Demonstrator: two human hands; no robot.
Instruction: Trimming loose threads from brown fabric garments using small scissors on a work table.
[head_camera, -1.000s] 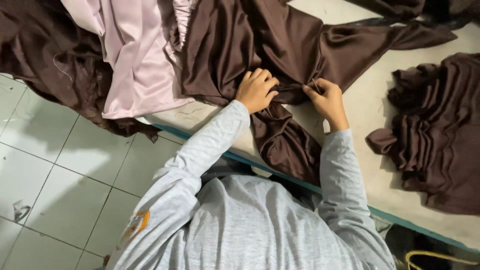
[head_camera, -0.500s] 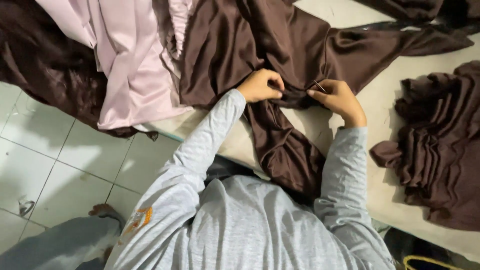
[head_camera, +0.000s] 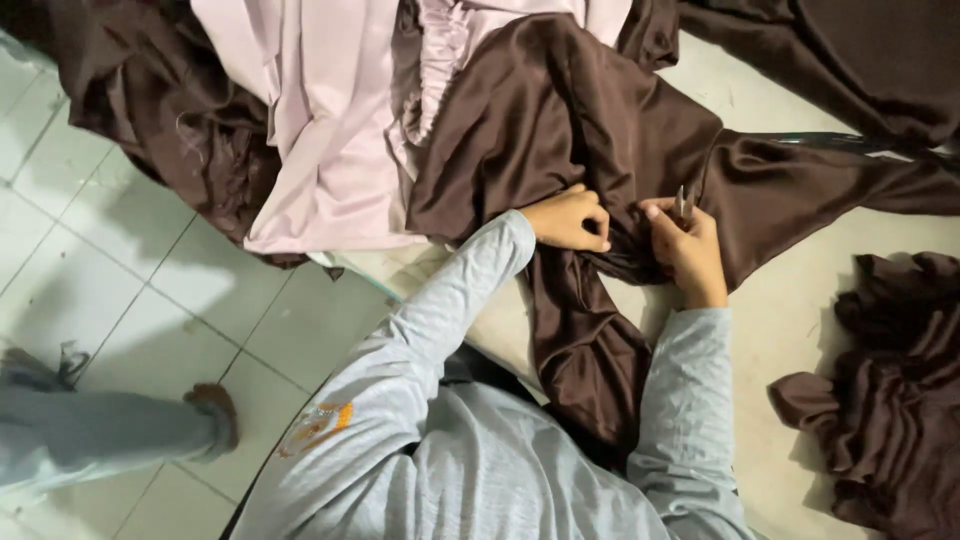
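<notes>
Brown cloth bunched tight in both hands' fingers, small metal tool half hidden in right hand.

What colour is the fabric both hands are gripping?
Dark brown satin fabric, glossy and plain, seen best in the head view.

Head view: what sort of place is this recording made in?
Probably a garment workshop. Heaps of dark brown satin fabric and pale pink fabric cover a work table, and the right hand holds small thread snips at the brown cloth while the left hand grips it.
</notes>
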